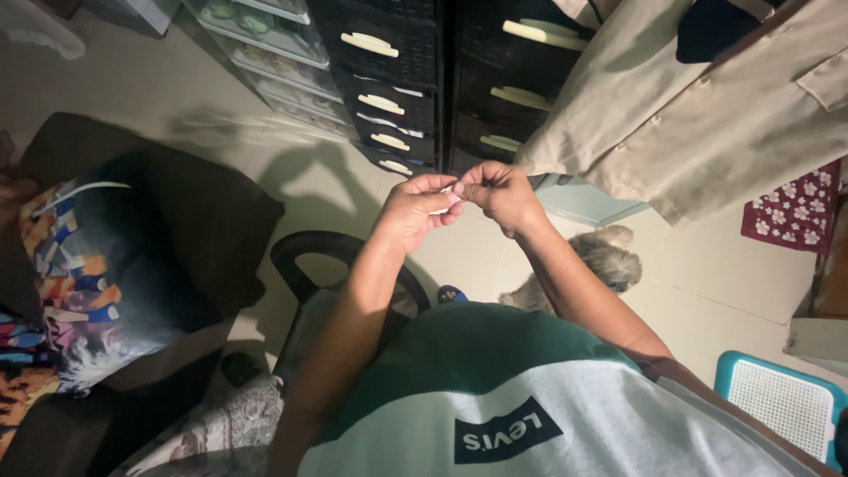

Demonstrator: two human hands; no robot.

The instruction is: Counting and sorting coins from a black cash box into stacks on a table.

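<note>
My left hand (415, 210) and my right hand (499, 193) meet in front of my chest, fingertips pinched together on a small pale object (448, 189) that is mostly hidden by the fingers. What the object is I cannot tell. Both forearms rise from my green and white shirt (530, 397). A beige garment (698, 115) hangs just right of my hands.
Black drawer units with cream handles (389, 66) stand ahead, clear drawers (265, 35) to their left. A dark armchair with a patterned cushion (97, 265) sits at left, a black chair arm (336, 252) below my hands, a shaggy dog (601, 256) on the floor, a teal tray (777, 397) at right.
</note>
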